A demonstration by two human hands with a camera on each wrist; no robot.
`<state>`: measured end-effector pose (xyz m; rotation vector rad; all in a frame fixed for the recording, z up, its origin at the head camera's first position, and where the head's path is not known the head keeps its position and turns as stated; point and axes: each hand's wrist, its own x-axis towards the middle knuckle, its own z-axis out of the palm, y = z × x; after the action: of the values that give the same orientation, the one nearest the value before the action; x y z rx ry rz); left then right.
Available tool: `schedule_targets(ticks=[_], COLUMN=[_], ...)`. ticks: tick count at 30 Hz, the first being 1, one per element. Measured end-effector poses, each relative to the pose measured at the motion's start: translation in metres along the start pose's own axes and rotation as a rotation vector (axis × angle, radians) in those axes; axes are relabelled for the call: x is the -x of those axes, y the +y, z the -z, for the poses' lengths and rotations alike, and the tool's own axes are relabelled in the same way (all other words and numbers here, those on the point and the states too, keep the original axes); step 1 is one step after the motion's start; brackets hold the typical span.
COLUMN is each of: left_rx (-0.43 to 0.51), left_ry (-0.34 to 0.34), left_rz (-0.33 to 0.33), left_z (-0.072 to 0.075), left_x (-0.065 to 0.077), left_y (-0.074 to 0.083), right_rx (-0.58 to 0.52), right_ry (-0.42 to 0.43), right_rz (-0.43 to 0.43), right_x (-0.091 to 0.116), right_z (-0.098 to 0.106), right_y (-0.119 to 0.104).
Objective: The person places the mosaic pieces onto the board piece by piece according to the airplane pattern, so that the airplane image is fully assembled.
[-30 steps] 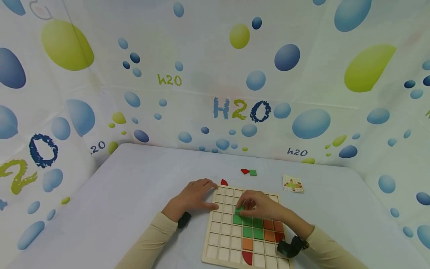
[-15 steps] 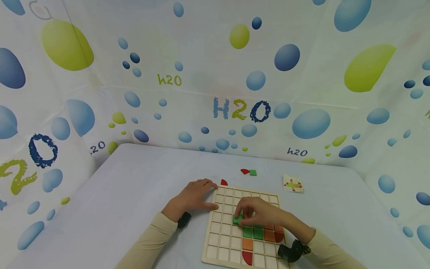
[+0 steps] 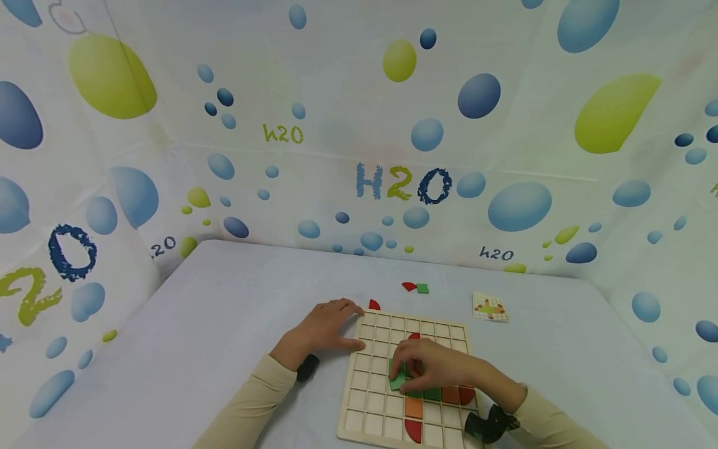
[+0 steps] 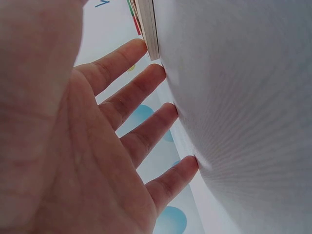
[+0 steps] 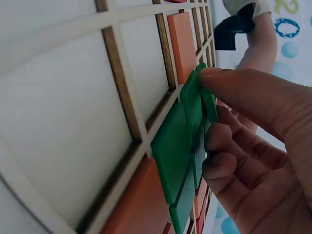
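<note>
A square wooden grid board (image 3: 357, 399) lies on the table, with green, orange and red tiles set in its cells. My right hand (image 3: 436, 365) is over the middle of it, pinching a green square tile (image 3: 397, 380) between thumb and fingertips. In the right wrist view that green tile (image 5: 208, 100) stands tilted beside green tiles (image 5: 171, 151) lying in the grid. My left hand (image 3: 325, 327) rests at the board's left edge, fingers spread. Its fingertips (image 4: 187, 168) touch the table in the left wrist view, the forefinger at the board's side. My right hand hides some cells.
Behind the board lie a red quarter-circle tile (image 3: 409, 287) and a green square tile (image 3: 423, 289). Another red quarter-circle (image 3: 374, 305) is by its far left corner. A small printed pattern card (image 3: 490, 307) lies at the back right. A patterned sheet hangs behind the table.
My right hand has moved toward me across the board with the green tile, uncovering a red tile near the far side. My left hand has stayed where it was.
</note>
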<state>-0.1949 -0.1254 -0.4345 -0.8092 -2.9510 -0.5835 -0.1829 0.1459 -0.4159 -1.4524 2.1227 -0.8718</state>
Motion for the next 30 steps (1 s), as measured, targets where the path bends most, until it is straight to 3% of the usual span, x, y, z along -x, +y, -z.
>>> schedule_targets(ticks=[13, 30], left_rx=[0.008, 0.004], left_ry=[0.002, -0.002], left_rz=[-0.003, 0.001], left_z=[-0.0005, 0.0004], left_x=[0.0001, 0.0013], left_y=[0.0003, 0.0001], right_rx=[0.031, 0.016], right_ry=[0.034, 0.008], right_rz=[0.024, -0.008], right_x=[-0.002, -0.0036], right_z=[-0.0052, -0.005], right_y=[-0.0017, -0.0012])
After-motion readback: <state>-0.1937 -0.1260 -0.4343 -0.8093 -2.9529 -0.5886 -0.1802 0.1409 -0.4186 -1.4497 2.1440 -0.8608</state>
